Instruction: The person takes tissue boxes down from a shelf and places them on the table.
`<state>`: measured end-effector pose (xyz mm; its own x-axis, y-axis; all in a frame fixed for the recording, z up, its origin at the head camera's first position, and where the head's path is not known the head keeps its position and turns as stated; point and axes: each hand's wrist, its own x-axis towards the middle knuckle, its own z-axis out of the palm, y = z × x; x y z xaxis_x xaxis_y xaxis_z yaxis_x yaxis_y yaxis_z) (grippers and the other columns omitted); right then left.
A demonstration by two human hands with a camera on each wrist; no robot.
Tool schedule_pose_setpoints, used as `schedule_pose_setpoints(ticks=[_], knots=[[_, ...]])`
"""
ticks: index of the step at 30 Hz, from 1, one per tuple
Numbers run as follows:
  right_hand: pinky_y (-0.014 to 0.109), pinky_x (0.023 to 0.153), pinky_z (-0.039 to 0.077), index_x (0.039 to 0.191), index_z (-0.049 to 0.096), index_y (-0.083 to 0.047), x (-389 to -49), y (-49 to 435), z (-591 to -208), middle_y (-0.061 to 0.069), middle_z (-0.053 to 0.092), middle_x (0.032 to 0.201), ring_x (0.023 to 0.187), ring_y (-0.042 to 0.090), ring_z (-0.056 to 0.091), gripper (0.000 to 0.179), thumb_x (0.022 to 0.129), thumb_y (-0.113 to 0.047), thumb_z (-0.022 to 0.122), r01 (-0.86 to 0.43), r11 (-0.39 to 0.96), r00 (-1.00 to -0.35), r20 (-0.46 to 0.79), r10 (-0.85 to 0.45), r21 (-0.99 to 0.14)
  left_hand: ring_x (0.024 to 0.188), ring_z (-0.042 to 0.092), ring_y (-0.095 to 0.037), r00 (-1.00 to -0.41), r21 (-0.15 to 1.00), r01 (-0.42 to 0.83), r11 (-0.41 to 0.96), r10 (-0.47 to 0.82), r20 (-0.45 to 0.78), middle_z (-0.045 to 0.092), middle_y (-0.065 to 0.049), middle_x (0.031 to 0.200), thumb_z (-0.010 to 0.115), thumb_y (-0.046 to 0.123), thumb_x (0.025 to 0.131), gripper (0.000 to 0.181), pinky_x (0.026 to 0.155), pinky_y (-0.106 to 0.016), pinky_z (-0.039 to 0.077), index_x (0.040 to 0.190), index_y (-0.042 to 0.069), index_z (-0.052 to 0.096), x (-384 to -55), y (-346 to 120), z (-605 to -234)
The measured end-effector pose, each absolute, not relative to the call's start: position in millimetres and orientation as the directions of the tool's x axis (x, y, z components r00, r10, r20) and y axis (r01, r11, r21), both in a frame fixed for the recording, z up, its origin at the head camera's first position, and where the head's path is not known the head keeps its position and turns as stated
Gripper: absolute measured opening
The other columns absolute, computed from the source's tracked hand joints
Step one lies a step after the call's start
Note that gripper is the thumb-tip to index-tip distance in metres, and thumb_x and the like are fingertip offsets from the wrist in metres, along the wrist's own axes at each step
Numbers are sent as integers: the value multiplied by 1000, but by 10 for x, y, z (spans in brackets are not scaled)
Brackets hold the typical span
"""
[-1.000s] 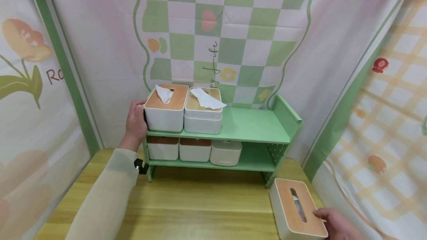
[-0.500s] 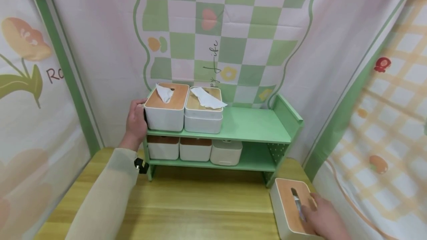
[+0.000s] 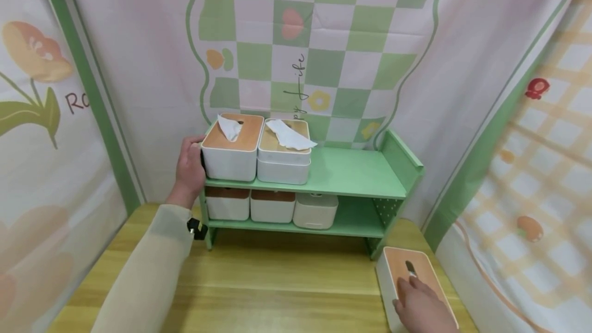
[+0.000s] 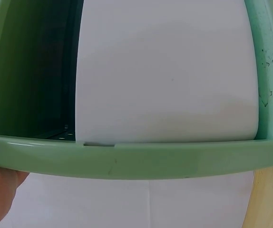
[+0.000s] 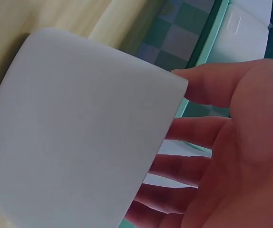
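R hand (image 3: 425,306): fingers loose on lid of 1 wood-topped box (image 3: 426,270), which sits right under it on table (image 3: 277,292). L hand (image 3: 188,173) touches shelf (image 3: 356,168) end; can't tell if gripping. Just R of it: 2 upper boxes (image 3: 231,163) w/ 2 tissues (image 3: 291,137), 3 lower boxes (image 3: 273,209). Beyond: backdrop (image 3: 296,30) "py Life", side cloth (image 3: 67,143) "Ro", partial.

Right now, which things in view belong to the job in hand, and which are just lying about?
Likely the job, judging by where the hands are:
wood-lidded box, under the right hand
green shelf, left hand at its left end

Probably just there, neither hand on them:
left upper box
right upper box
three lower-shelf boxes
checkered backdrop
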<state>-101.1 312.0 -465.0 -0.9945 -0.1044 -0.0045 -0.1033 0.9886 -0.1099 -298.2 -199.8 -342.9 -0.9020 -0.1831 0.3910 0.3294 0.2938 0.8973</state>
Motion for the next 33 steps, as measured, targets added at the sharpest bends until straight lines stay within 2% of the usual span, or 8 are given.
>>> schedule_pose_setpoints(ticks=[7,15,22,29,33], knots=[[61,90,45,112,63,8,-1052,3176,-4666,33,60,114,110,52,54,37,86,-18,70,-150,986,-989,29,-148,-67,138,36,-36,-902,897,329,293,-184,391,40,-17,150,21,41,105,49,111,-55,26,137,8,39,-2976,-2003,-3426],[63,93,42,114,62,10,-1107,3362,-4747,36,58,118,116,56,49,37,85,-13,70,-163,984,-983,97,-155,-76,137,36,-37,-893,888,354,293,-176,414,41,-19,149,21,39,105,49,111,-55,26,136,6,39,-2979,-2010,-3444],[69,93,38,126,56,16,-1162,3543,-4796,46,45,127,116,64,43,47,88,-9,66,-112,986,-990,103,-100,-122,138,35,-36,-889,886,358,295,-182,420,40,-18,149,23,39,105,49,112,-54,25,136,7,40,-2985,-2003,-3439],[70,86,42,105,58,6,-1213,3628,-4732,48,45,124,115,65,42,21,89,-6,64,-107,985,-993,64,-99,-137,139,35,-33,-889,881,374,289,-159,429,39,-15,151,21,39,106,49,112,-53,26,137,6,39,-2967,-2003,-3435],[71,87,40,117,57,13,-1220,3694,-4754,49,42,127,115,66,40,33,90,-6,62,-84,984,-995,59,-76,-156,139,35,-34,-887,880,376,289,-163,433,40,-15,151,21,38,106,48,112,-53,26,137,6,40,-2967,-2003,-3435]])
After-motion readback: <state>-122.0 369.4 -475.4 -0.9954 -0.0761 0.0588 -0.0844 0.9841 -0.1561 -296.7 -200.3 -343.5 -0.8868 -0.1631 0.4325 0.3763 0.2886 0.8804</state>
